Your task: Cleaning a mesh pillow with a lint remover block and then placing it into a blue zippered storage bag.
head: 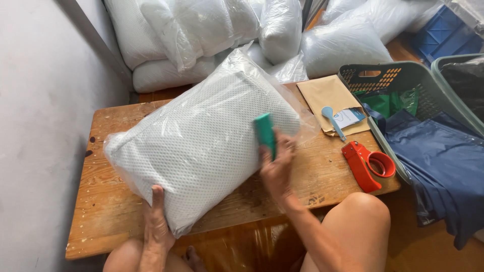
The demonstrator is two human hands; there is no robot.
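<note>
White mesh-textured pillow in a clear plastic bag [201, 141] lies diagonally across the worn wooden table [101, 201], one corner up toward the far edge, near corner overhanging the front edge. Loose bag plastic sticks out at the top end and on the right side.

Left hand [156, 226] clamped on the pillow's near corner, thumb on top, fingers underneath and hidden. Right hand [277, 163] closed round a small teal flat-ended tool [264, 133], blade end resting on the pillow's right edge. Can't tell what kind of tool it is. Hands are apart, one at each lower side of the pillow.

On the table right of the pillow: a tan padded envelope [327, 95] with a white-and-blue card [350, 117] and a light blue plastic spoon-shaped piece [333, 121] lying on it. Nearer the front right corner, a red tape dispenser [368, 163], not touching the hand.

Right of the table, touching its edge: a grey-green plastic laundry basket [403, 75] holding navy blue fabric [443, 166] that spills over its near side, green fabric [388, 103] behind it. A second basket rim [456, 63] sits just beyond it.

Behind the table: a pile of white pillows in clear bags [201, 30], stacked against the wall. Blue plastic crate [443, 35] top right. Grey wall [45, 126] along the left. Person's bare knees at the bottom edge.
</note>
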